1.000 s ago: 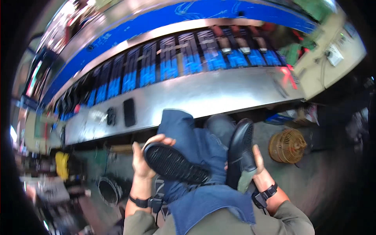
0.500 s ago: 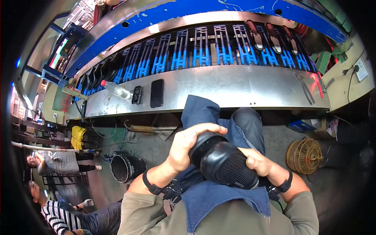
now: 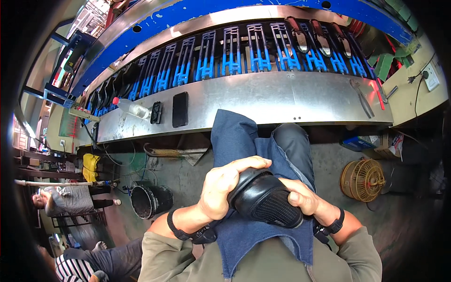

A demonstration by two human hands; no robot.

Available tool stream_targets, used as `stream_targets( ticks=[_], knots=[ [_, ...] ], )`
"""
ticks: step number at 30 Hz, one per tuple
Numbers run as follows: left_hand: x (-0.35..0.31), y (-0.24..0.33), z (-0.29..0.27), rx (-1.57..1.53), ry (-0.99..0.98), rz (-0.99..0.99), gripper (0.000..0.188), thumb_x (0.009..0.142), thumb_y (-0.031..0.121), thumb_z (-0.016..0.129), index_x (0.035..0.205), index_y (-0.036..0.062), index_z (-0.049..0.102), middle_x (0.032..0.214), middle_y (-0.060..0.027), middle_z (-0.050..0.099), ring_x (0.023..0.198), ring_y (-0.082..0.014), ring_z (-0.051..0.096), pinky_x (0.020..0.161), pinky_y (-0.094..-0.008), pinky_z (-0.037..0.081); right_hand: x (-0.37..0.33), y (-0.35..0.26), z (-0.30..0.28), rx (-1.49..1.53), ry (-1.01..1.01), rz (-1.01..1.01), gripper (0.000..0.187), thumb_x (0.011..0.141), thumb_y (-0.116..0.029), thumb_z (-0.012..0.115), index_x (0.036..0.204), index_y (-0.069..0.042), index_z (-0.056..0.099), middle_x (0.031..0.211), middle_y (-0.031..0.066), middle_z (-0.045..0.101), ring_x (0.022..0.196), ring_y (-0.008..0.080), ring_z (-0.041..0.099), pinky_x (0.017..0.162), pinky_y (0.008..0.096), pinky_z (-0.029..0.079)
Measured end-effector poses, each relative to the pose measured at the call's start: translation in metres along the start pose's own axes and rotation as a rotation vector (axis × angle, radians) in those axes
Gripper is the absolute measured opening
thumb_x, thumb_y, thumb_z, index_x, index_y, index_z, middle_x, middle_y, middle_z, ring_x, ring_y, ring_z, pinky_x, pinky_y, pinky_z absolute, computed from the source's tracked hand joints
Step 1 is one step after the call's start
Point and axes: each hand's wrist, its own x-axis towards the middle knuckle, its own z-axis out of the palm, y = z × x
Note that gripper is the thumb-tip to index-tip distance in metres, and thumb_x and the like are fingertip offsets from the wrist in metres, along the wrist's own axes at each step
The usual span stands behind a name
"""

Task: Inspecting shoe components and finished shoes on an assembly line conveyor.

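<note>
A black shoe (image 3: pixel 257 203) with a smooth leather upper and a perforated toe part is held between my hands, above my lap. My left hand (image 3: pixel 221 190) is closed around its collar end, the thumb lying along the top edge. At the toe end, my right hand (image 3: pixel 303 197) grips the side, with its thumb against the perforated surface. The fingers beneath the shoe are hidden. A blue denim apron (image 3: pixel 235 131) covers my lap below it.
Ahead runs a metal ledge (image 3: pixel 263 101) with a phone (image 3: pixel 180 109), a plastic bottle (image 3: pixel 131 107) and pincers (image 3: pixel 361 98). Behind it stand several blue racks (image 3: pixel 231 51), some carrying shoes. A black bucket (image 3: pixel 150 201) stands left, a round fan (image 3: pixel 362 180) right. Two people are at left.
The shoe has tilted slightly in my hands, which still grip it. My view has shifted a little, and the person in stripes at lower left has bent lower.
</note>
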Motion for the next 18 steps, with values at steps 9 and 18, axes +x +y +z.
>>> stream_targets(
  ticks=[9, 18],
  knots=[
    [0.003, 0.002, 0.0, 0.017, 0.018, -0.061, 0.062, 0.099, 0.039, 0.037, 0.124, -0.0121, 0.061, 0.127, -0.029, 0.064, 0.12, -0.0371, 0.062, 0.108, -0.0442, 0.045, 0.005, -0.006, 0.004, 0.062, 0.014, 0.022, 0.066, 0.097, -0.056, 0.049, 0.123, 0.004, 0.058, 0.106, 0.0094, 0.062, 0.097, 0.015, 0.058, 0.083, 0.0324, 0.047],
    [0.005, 0.006, 0.004, 0.049, 0.019, -0.126, 0.07, 0.097, 0.047, 0.039, 0.124, -0.0126, 0.062, 0.128, -0.0303, 0.064, 0.121, -0.039, 0.061, 0.109, -0.0462, 0.044, -0.001, 0.005, -0.004, -0.023, 0.011, 0.053, 0.063, 0.097, -0.055, 0.048, 0.119, 0.004, 0.057, 0.096, 0.0078, 0.06, 0.092, 0.0171, 0.055, 0.081, 0.033, 0.046]
  ],
)
